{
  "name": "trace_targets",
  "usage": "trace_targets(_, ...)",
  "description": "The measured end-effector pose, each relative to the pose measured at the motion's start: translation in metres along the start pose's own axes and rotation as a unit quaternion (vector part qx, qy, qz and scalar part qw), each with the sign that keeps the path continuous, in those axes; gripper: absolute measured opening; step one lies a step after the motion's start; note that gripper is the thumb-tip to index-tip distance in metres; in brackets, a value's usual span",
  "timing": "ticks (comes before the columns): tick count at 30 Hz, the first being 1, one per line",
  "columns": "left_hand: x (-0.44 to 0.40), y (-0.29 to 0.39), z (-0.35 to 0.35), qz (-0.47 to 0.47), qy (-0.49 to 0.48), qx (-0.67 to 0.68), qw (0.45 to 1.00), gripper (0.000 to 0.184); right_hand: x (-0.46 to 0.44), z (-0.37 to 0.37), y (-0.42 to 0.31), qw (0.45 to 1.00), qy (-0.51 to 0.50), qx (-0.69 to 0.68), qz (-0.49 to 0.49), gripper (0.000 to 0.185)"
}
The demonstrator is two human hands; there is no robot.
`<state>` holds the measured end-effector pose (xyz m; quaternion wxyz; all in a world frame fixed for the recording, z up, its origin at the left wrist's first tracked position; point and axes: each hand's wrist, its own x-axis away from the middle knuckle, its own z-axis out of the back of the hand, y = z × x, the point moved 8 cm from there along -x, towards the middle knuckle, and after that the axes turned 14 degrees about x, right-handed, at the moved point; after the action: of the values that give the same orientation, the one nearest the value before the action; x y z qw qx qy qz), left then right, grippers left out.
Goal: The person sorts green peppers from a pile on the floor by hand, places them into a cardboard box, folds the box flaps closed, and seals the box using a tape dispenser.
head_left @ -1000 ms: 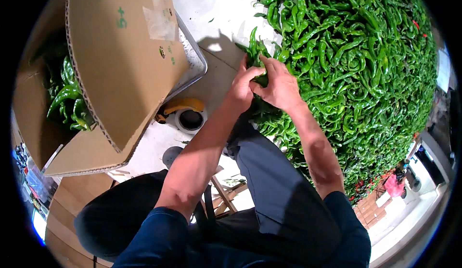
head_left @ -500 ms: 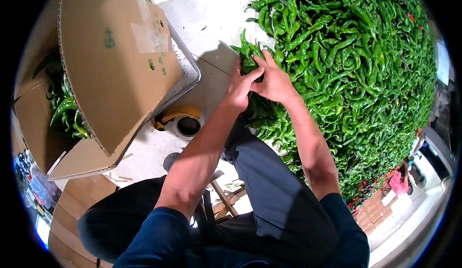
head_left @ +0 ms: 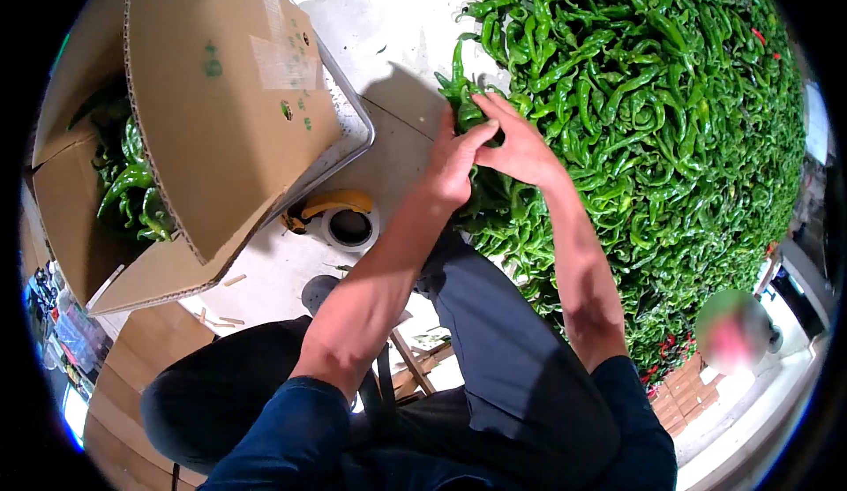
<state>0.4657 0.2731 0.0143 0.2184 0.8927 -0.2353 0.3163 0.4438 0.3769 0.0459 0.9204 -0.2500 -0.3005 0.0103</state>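
Note:
My left hand (head_left: 453, 166) is closed around a bunch of long green chili peppers (head_left: 462, 98), whose tips stick out beyond the fingers. From the other side my right hand (head_left: 522, 149) presses against the same bunch, its fingers curved over it and its thumb side touching my left thumb. Part of the bunch is hidden behind both hands. Just right of them rises a large heap of green chili peppers (head_left: 644, 129), with a few red ones among them.
An open cardboard box (head_left: 238, 94) with green peppers (head_left: 132, 182) inside stands at left, beside a metal tray (head_left: 363, 142). A roll of tape (head_left: 351, 228) and a yellow curved object (head_left: 340, 201) lie on the pale floor. A blurred person (head_left: 732, 332) is at far right.
The whole view has shifted slightly, so most things sit a little further right. My hands stay together on the bunch, with little change in their grip.

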Motion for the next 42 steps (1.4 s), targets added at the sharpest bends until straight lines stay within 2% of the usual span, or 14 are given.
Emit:
trace_targets(4, 0.029, 0.003, -0.035, -0.031, -0.087, 0.007, 0.996, 0.057, 0.035, 0.034, -0.015, 0.999, 0.039, -0.018, 0.008, 0.092)
trace_targets(12, 0.135, 0.063, -0.158, -0.013, -0.164, -0.117, 0.979, 0.1, 0.134, 0.149, -0.102, 0.971, 0.229, -0.041, 0.051, 0.086)
trace_targets(15, 0.192, 0.146, -0.213, -0.207, -0.248, -0.173, 0.93, 0.101, 0.158, 0.203, -0.201, 0.936, 0.324, 0.036, 0.13, 0.082)
trace_targets(18, 0.255, 0.237, -0.247, -0.362, -0.295, -0.329, 0.82, 0.085, 0.169, 0.241, -0.296, 0.891, 0.38, -0.078, 0.237, 0.081)
trace_targets(21, 0.319, 0.319, -0.267, -0.55, -0.297, -0.595, 0.505, 0.069, 0.168, 0.263, -0.37, 0.842, 0.397, -0.144, 0.336, 0.08)
trace_targets(23, 0.331, 0.372, -0.248, -0.532, -0.323, -0.505, 0.598, 0.055, 0.161, 0.266, -0.402, 0.814, 0.416, -0.071, 0.399, 0.075)
trace_targets(26, 0.329, 0.398, -0.215, -0.387, -0.115, -0.432, 0.806, 0.055, 0.144, 0.239, -0.446, 0.764, 0.465, -0.001, 0.448, 0.067)
trace_targets(30, 0.289, 0.407, -0.148, -0.338, -0.212, -0.614, 0.681, 0.086, 0.09, 0.168, -0.422, 0.831, 0.364, 0.13, 0.4, 0.064)
trace_targets(31, 0.274, 0.405, -0.123, -0.271, -0.232, -0.71, 0.607, 0.094, 0.087, 0.158, -0.409, 0.812, 0.377, 0.165, 0.414, 0.059)
trace_targets(32, 0.283, 0.405, -0.117, -0.272, -0.171, -0.856, 0.406, 0.08, 0.085, 0.153, -0.396, 0.792, 0.39, 0.201, 0.425, 0.054)
trace_targets(34, 0.276, 0.429, -0.1, -0.164, -0.014, -0.853, 0.496, 0.062, 0.099, 0.169, -0.366, 0.785, 0.476, 0.115, 0.38, 0.036)
trace_targets(36, 0.286, 0.445, -0.111, -0.238, 0.036, -0.824, 0.513, 0.046, 0.098, 0.177, -0.304, 0.817, 0.501, -0.057, 0.281, 0.027)
trace_targets(40, 0.318, 0.425, -0.124, -0.267, -0.045, -0.795, 0.542, 0.027, 0.09, 0.14, -0.161, 0.912, 0.37, -0.172, -0.035, 0.037)
trace_targets(42, 0.336, 0.37, -0.14, -0.171, -0.26, -0.677, 0.667, 0.025, 0.099, 0.094, -0.074, 0.913, 0.332, -0.198, -0.129, 0.06)
